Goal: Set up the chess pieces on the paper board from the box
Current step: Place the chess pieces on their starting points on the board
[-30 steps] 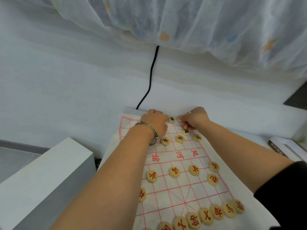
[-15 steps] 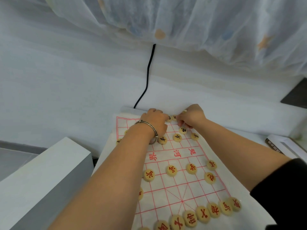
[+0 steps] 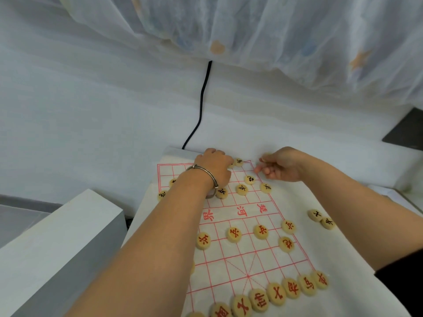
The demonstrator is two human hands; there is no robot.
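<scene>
Wooden chess pieces (image 3: 234, 234) stand across the paper board (image 3: 270, 259), a sheet with a red grid spread on a white table (image 3: 103, 133). A row of red-lettered discs (image 3: 275, 294) lines the near edge, with more red ones set ahead of it. Black-lettered discs (image 3: 242, 189) dot the far half. A person reaches both arms to the far edge of the grid. The left hand (image 3: 212, 167), a metal bangle (image 3: 207, 173) on its wrist, lies knuckles-up over the back row, just beside a black-lettered piece (image 3: 238, 161); its fingertips are hidden, so whether it holds anything cannot be told. The right hand (image 3: 282, 167) hovers near the far right corner with fingers curled, and a blurred tan shape sits at thumb and forefinger; whether that is a pinched piece cannot be told. Two loose pieces (image 3: 315, 215) lie on the sheet's right margin, touching each other beside the right forearm. A black cable (image 3: 202, 99) runs up the wall under a sheer curtain (image 3: 274, 30), and a white block (image 3: 57, 236) stands at left.
</scene>
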